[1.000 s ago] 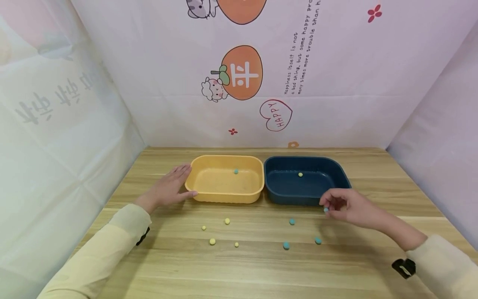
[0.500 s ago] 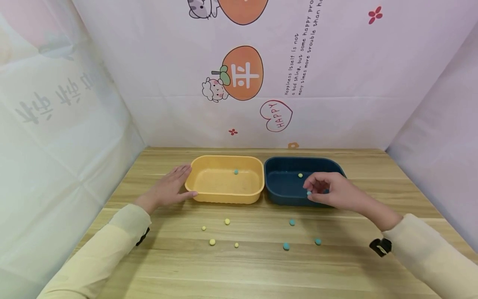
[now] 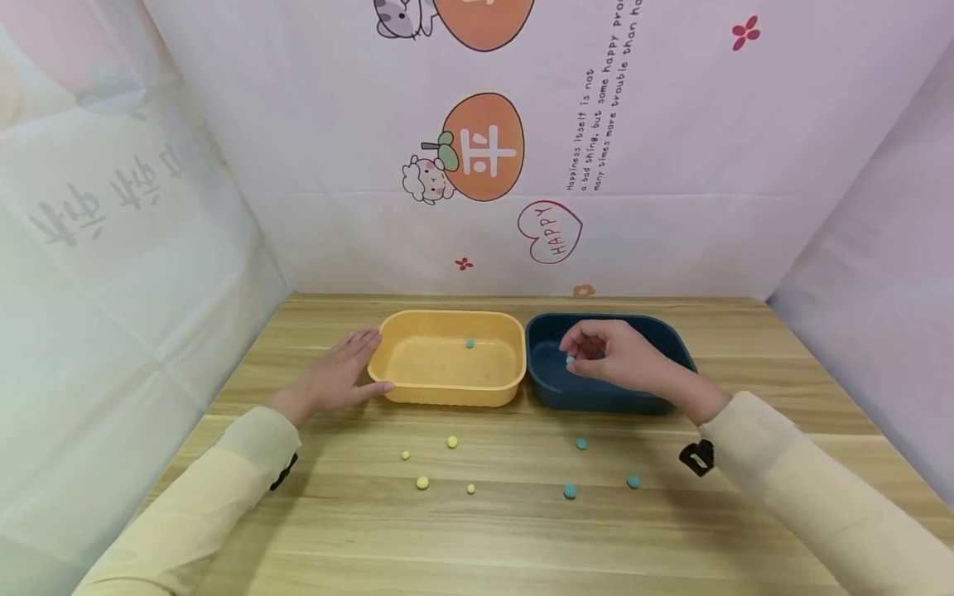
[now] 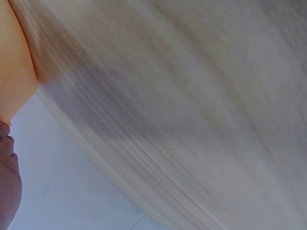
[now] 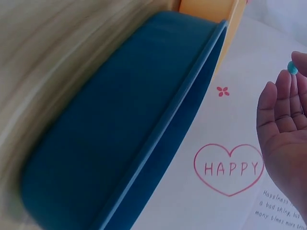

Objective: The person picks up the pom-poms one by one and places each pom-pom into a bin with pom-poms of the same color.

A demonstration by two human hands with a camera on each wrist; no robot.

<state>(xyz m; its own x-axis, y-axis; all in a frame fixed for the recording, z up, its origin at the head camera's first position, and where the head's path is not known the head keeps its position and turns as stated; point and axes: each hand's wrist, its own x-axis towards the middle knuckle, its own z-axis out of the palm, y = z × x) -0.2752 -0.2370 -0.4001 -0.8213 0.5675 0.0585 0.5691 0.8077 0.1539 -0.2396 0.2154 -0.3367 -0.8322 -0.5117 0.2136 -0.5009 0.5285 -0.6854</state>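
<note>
My right hand (image 3: 614, 354) hovers over the dark blue tub (image 3: 547, 385), pinching a small teal ball (image 3: 570, 359) between thumb and fingertips. In the right wrist view the teal ball (image 5: 292, 67) shows at the fingertips, beyond the tub's rim. My left hand (image 3: 335, 372) rests against the left end of the yellow tub (image 3: 447, 396), fingers along its rim and thumb at the front corner. Inside the yellow tub lies one teal ball (image 3: 469, 343). The right hand hides much of the blue tub's inside. The left wrist view catches part of the left hand (image 4: 8, 182) and the yellow tub (image 4: 17, 57).
On the wooden table (image 3: 507, 546), several yellow balls (image 3: 422, 483) lie in front of the yellow tub. Three teal balls (image 3: 570, 491) lie in front of the blue tub. The tubs stand side by side, near a printed cloth backdrop (image 3: 335, 240).
My right hand has moved left and up from the blue tub's front right corner to above the tub, carrying the teal ball. My left hand has stayed in place.
</note>
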